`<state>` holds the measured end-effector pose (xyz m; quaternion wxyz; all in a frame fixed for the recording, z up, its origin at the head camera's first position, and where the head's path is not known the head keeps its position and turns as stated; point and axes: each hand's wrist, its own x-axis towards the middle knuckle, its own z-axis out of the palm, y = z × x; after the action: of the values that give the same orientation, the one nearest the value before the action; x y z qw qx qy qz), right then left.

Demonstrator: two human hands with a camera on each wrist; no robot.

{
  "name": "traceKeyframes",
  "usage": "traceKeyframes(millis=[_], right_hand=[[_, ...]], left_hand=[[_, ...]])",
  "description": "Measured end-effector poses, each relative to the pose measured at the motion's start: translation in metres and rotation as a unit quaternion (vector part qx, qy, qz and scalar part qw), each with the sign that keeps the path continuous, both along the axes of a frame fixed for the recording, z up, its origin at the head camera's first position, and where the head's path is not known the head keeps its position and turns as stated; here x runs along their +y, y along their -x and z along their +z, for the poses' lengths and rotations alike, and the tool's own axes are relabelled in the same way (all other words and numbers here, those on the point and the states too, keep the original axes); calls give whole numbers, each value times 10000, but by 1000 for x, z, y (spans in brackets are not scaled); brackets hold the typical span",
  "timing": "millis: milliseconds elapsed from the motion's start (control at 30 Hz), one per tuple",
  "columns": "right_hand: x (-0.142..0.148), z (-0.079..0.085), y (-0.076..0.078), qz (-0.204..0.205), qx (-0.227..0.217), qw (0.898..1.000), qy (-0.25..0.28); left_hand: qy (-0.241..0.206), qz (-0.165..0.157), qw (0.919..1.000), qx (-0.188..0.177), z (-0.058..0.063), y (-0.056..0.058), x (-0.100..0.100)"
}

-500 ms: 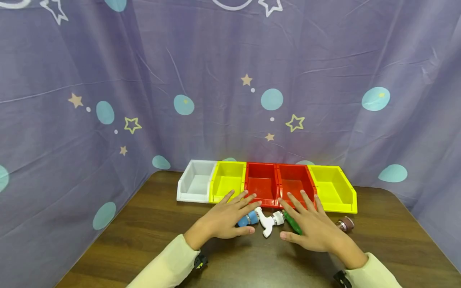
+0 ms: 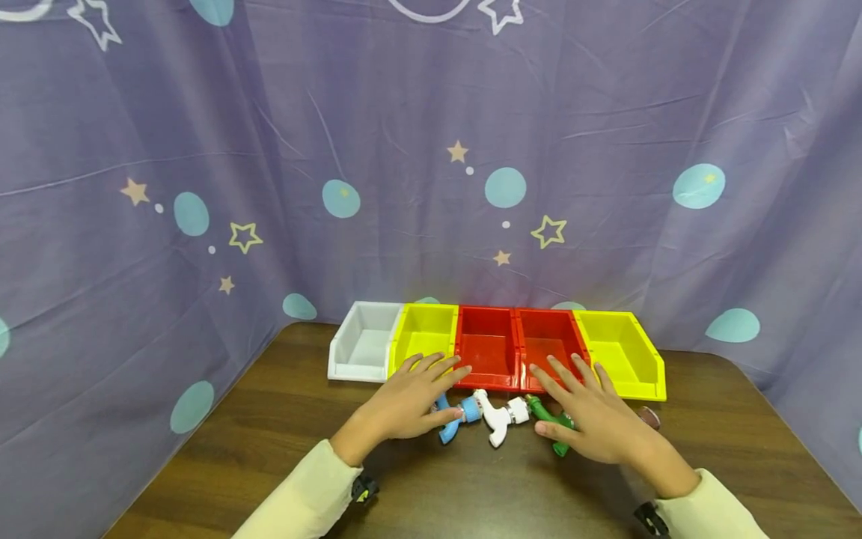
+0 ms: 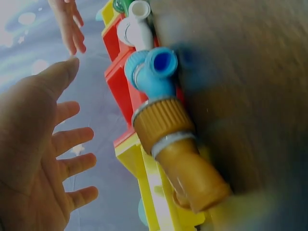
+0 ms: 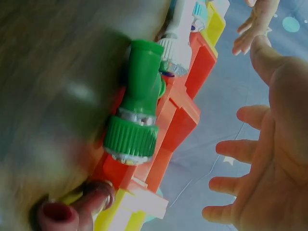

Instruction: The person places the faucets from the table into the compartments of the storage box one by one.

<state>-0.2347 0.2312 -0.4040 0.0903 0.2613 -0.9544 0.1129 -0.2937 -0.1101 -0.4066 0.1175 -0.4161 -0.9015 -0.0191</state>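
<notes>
My left hand (image 2: 407, 400) hovers palm down with fingers spread, holding nothing, above the left part of a row of plastic taps. Beneath it lie a blue tap (image 2: 469, 409) and an orange-brown tap (image 3: 185, 168), which the hand hides in the head view. A white tap (image 2: 497, 421) lies between the two hands. My right hand (image 2: 595, 421), also spread and holding nothing, is over a green tap (image 2: 539, 408), partly covering it. Just past that hand, a dark red tap (image 2: 649, 417) shows only in part.
Behind the taps stands a row of joined bins: a white bin (image 2: 357, 372), a yellow bin (image 2: 397, 340), two red bins (image 2: 488, 383) and another yellow bin (image 2: 629, 391). They rest on a brown wooden table (image 2: 458, 494). A purple patterned curtain (image 2: 404, 254) hangs behind and at the sides.
My left hand has drifted slightly left and my right hand slightly right. More of the blue and green taps shows, while the dark red tap is more covered.
</notes>
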Motion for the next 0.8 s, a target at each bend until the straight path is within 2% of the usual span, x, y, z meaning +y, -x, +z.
traceKeyframes(millis=[333, 633, 800], right_hand=[[19, 2, 0, -24, 206, 9996, -171], [39, 4, -8, -70, 513, 9982, -303], [51, 0, -11, -82, 523, 9979, -364]], left_hand=[[-552, 328, 9977, 192, 5, 12, -23], [-746, 659, 9939, 471, 9, 21, -49], [-925, 942, 9901, 472, 12, 27, -66]])
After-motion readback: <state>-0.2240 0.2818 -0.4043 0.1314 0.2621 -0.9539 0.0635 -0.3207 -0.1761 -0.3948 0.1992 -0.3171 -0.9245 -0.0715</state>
